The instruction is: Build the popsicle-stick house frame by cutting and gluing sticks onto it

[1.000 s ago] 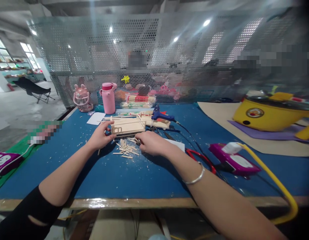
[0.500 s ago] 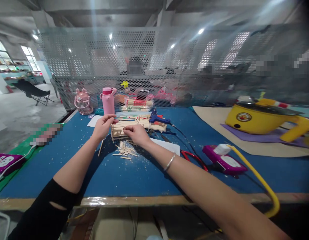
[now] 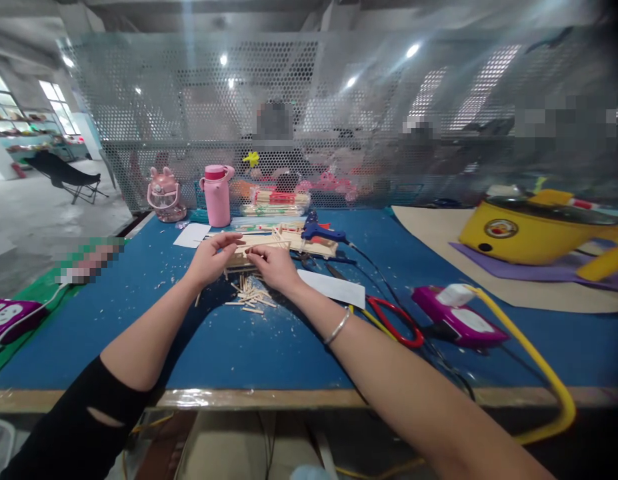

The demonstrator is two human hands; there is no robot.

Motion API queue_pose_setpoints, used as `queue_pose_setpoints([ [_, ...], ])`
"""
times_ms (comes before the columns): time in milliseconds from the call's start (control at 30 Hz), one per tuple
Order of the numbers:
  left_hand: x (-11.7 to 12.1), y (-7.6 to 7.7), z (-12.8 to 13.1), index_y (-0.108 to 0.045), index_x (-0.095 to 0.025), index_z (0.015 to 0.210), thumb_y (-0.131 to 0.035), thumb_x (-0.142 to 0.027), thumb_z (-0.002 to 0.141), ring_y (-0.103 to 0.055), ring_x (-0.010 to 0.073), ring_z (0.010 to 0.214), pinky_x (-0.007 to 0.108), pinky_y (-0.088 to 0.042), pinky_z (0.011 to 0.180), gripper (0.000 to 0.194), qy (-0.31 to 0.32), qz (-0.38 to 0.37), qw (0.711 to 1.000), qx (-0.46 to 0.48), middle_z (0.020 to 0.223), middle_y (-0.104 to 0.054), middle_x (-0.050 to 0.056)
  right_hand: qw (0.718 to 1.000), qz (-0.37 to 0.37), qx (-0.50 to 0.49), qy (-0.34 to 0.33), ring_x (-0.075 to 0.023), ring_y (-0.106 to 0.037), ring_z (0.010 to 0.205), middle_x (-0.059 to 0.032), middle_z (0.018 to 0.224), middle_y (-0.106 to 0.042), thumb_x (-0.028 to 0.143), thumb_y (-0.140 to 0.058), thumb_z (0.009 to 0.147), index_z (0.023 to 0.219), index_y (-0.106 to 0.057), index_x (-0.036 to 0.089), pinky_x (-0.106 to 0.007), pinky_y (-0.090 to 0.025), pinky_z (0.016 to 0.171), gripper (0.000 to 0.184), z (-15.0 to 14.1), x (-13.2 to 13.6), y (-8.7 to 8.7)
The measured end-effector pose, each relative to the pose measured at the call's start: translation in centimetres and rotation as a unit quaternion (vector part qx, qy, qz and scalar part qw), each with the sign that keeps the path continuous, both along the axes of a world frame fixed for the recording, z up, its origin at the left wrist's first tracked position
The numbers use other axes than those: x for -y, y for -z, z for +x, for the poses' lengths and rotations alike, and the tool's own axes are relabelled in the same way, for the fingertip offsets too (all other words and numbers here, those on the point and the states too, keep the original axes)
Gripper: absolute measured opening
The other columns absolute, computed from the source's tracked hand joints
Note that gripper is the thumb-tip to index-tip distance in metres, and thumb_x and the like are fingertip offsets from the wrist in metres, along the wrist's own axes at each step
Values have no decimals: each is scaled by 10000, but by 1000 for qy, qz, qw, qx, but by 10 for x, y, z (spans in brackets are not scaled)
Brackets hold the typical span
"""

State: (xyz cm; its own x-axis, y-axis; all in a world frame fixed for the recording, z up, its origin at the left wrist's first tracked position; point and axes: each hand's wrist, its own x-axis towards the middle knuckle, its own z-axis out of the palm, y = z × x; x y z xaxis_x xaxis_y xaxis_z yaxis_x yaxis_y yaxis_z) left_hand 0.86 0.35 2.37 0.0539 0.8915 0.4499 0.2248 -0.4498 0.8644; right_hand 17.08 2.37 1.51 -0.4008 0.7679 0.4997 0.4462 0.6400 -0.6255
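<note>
My left hand (image 3: 213,259) hovers at the left end of a small frame of pale wooden sticks (image 3: 235,263), its thumb and curved fingers a little apart. From the right, my right hand (image 3: 275,264) reaches to the same frame, thumb and index fingertip pinched together; what they hold is too small to make out. Both hands partly hide the frame. Just in front lies a loose pile of short cut sticks (image 3: 253,295). Behind my right hand, a blue glue gun (image 3: 323,232) rests near longer sticks (image 3: 309,245).
A pink bottle (image 3: 217,197) and a pink clear-bodied bottle (image 3: 166,197) stand at the back left, beside bundled sticks (image 3: 279,200). Red-handled pliers (image 3: 396,321), white paper (image 3: 333,288), a purple power strip (image 3: 459,317) and a yellow electric pot (image 3: 529,230) lie to the right.
My left hand has shifted slightly right, nearer my right hand, and its fingers have spread a little. The view has tilted slightly, showing more of the red-handled pliers.
</note>
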Motion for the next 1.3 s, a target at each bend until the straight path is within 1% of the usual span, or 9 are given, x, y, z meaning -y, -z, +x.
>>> queue_pose_setpoints([
  [133, 0, 1, -1, -617, -130, 986, -530, -272, 725, -620, 195, 890, 358, -445, 863, 309, -19, 7, 999, -26, 917, -689, 87, 1000, 1, 13, 11, -100, -406, 553, 41, 527, -455, 270, -446, 814, 563, -512, 168, -209, -247, 536, 279, -1, 4, -2],
  [200, -1, 2, -1, -617, -127, 977, -530, -271, 727, -620, 199, 892, 362, -447, 861, 302, -18, 6, 1000, -24, 914, -686, 87, 1000, 3, 24, 17, -100, -405, 557, 39, 527, -444, 269, -448, 824, 544, -497, 167, -211, -243, 538, 302, -2, 5, -3],
  [300, -1, 1, 0, -616, -124, 969, -522, -267, 734, -618, 198, 908, 359, -447, 865, 291, -9, -3, 1000, -8, 933, -683, 89, 998, 8, 51, 20, -105, -427, 595, 26, 562, -470, 247, -472, 823, 546, -514, 164, -208, -263, 565, 293, -3, 4, -5],
  [500, 0, -4, 2, -632, -121, 926, -496, -219, 729, -623, 181, 902, 332, -450, 860, 259, 7, -11, 1000, 23, 963, -682, 80, 996, 16, 82, 16, -116, -471, 648, 2, 626, -537, 239, -486, 832, 623, -590, 159, -213, -288, 602, 247, -3, 1, -7],
  [967, -5, -1, -1, -655, -136, 889, -534, -218, 703, -628, 172, 839, 331, -449, 837, 237, 35, -9, 997, 62, 867, -694, 54, 998, 6, 58, 15, -104, -459, 611, 16, 590, -518, 246, -491, 829, 587, -572, 153, -212, -277, 579, 271, -3, 1, -5],
  [1200, -4, -1, 0, -657, -135, 886, -540, -220, 706, -626, 169, 826, 329, -447, 836, 231, 22, -6, 998, 51, 884, -691, 60, 999, 8, 48, 12, -109, -471, 631, 6, 634, -567, 247, -498, 824, 621, -601, 154, -214, -295, 601, 245, -3, -1, -4],
  [1300, -5, 0, 1, -645, -134, 929, -538, -278, 733, -624, 180, 846, 331, -441, 836, 266, 18, -9, 998, 62, 874, -692, 70, 999, 6, 43, 11, -110, -479, 639, 4, 644, -572, 246, -502, 821, 631, -603, 154, -213, -300, 603, 234, -3, -1, -3],
])
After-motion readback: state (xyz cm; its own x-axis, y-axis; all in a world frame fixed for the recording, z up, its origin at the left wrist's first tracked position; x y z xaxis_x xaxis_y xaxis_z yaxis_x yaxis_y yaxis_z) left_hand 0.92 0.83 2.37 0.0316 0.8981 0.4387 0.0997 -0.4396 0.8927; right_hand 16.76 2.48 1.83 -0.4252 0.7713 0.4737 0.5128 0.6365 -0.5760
